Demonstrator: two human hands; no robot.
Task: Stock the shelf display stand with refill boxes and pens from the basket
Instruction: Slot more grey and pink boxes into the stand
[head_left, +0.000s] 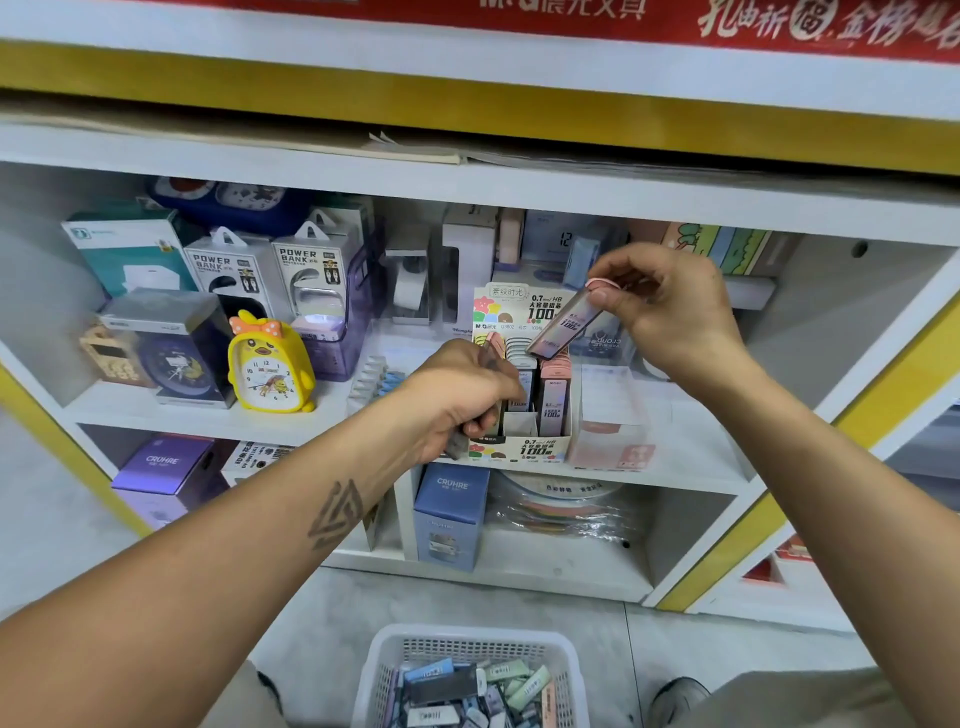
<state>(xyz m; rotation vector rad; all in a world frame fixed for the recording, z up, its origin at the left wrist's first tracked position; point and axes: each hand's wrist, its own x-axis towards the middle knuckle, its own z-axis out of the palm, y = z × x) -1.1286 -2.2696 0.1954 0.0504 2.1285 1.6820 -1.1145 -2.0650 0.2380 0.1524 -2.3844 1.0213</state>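
White shop shelf (675, 470) with yellow trim, stationery on two levels, red banner (779, 21) across the top, grey floor below. Display stand (524, 447) sits at the front edge of the middle shelf, card header behind it, refill boxes (554, 400) standing upright in its slots. Your right hand (670, 306) pinches a pink-capped refill box (563, 325) by its top end, thumb and fingers curled round the cap; box tilted, lower end hanging just above the stand's back row, not touching that you can tell. Your left hand (462, 400) is curled at the stand's left front, gripping a small grey box (458, 446) that pokes out below the fist; hand covers the stand's left slots. Basket (384, 654) on the floor between your feet, white mesh, holding a jumble of refill boxes in blue, green, pink and dark. Yellow duck clock (270, 364) left of the stand, power bank packs (311, 275) behind it, clear pink-based case (618, 415) just beside the stand on the right. Blue box (451, 519) on the lower shelf under the stand
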